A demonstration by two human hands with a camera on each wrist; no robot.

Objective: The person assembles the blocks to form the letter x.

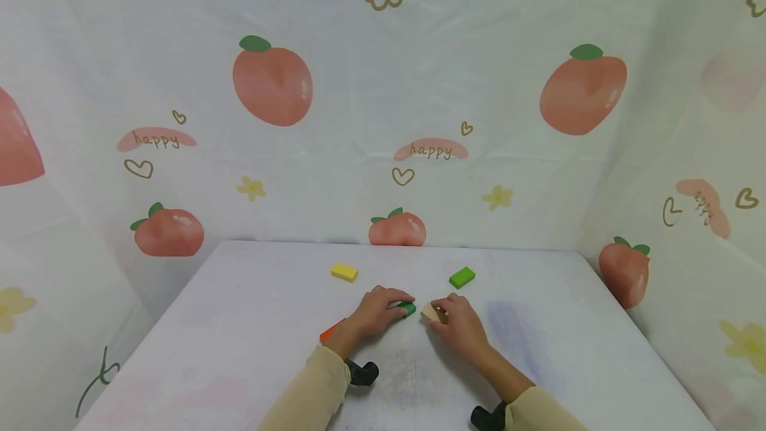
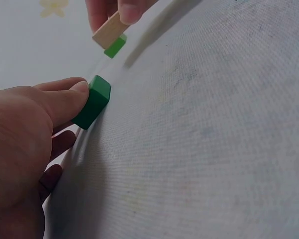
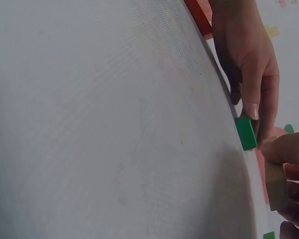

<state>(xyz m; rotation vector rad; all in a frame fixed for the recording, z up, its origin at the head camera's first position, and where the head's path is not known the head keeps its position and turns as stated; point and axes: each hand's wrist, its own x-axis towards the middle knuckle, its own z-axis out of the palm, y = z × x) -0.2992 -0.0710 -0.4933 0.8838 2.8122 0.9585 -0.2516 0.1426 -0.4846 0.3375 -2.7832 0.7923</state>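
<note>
Left fingers (image 2: 69, 102) pinch the dark green block (image 2: 93, 104), right fingers (image 3: 286, 148) the wooden block (image 3: 275, 186) just right of it; I'd steady both (light pressure should do).

The pale block (image 2: 108, 33) looks like matt bare wood, the tabletop (image 2: 204, 149) woven cloth.

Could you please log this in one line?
left hand: pinches dark green block; right hand: pinches wooden block; table: yellow block, light green block, orange block
</note>
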